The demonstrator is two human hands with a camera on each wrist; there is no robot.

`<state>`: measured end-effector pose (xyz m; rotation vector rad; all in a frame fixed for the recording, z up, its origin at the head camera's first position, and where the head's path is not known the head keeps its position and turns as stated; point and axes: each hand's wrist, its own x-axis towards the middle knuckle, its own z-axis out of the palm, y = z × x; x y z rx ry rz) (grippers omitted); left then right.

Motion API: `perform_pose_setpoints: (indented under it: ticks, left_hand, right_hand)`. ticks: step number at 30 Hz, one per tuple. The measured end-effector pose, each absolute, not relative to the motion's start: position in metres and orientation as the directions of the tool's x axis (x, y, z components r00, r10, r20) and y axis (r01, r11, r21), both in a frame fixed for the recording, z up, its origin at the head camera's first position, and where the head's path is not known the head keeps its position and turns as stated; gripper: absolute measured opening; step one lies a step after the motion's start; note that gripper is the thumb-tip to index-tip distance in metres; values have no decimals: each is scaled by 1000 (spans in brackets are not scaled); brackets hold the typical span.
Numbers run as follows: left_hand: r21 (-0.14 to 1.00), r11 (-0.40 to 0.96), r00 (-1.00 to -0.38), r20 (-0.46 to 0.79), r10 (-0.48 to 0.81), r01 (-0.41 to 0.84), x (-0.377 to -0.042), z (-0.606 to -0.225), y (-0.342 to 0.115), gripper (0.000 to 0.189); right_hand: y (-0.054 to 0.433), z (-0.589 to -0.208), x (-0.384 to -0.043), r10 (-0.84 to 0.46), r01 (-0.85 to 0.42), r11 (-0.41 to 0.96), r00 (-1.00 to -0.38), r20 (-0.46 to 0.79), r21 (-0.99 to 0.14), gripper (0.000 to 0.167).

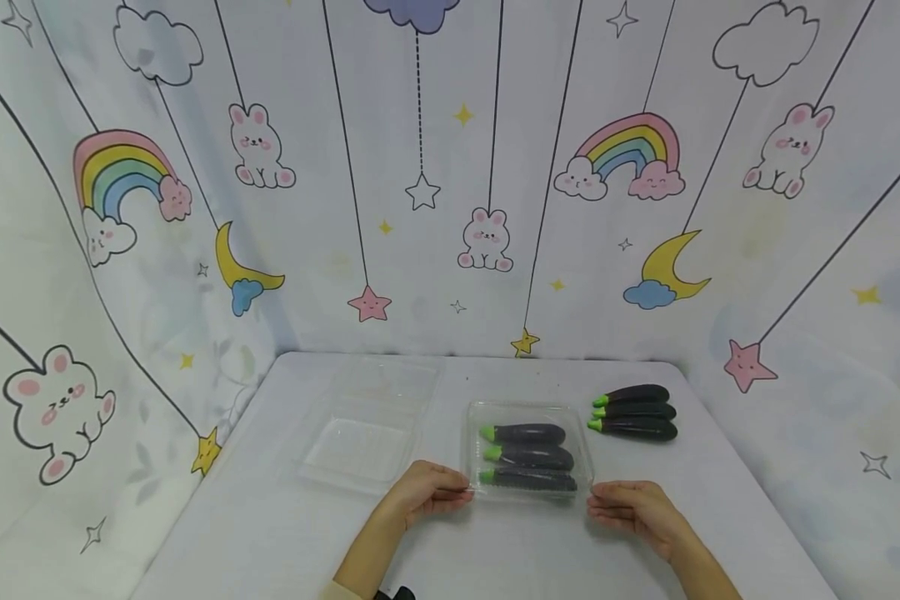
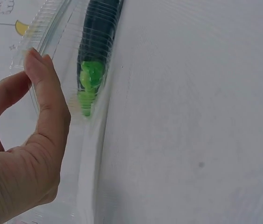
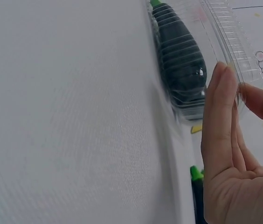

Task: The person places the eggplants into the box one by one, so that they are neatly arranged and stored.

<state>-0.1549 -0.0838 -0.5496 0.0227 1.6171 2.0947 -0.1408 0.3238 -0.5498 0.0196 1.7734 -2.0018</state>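
A clear plastic container (image 1: 528, 410) with ribbed walls has its lid closed over three eggplants (image 1: 528, 457), dark purple with bright green stems pointing left. My left hand (image 1: 429, 490) pinches the container's rim at its near left corner between thumb and fingers. At the near right corner, my right hand (image 1: 636, 510) pinches the rim the same way. The left wrist view shows the green stem (image 2: 92, 77) of the nearest eggplant through the ribbed wall, beside the left fingers. In the right wrist view, the eggplant's rounded dark end (image 3: 185, 65) shows next to the right fingers.
Three more eggplants (image 1: 637, 412) lie side by side on the white table (image 1: 510, 554), to the right behind the container. A second clear container (image 1: 360, 442) lies opened out at the left. A patterned cloth (image 1: 330, 167) hangs around the back and sides.
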Motion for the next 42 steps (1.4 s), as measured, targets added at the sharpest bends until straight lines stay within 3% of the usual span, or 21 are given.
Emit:
perform_pose_setpoints:
  ticks: [20,42]
  left_hand:
    - [929,-181,-896,-239,375,-324,-156,-554,-81,36]
    - [951,-144,-923,-220,315,-275,-156,-551,-78,21]
  right_hand:
    - [320,-552,-138,-282,303,-98,-922,-266,-948,21]
    - [317,-554,-139,-244,293,-49,-931,-273,-955,28]
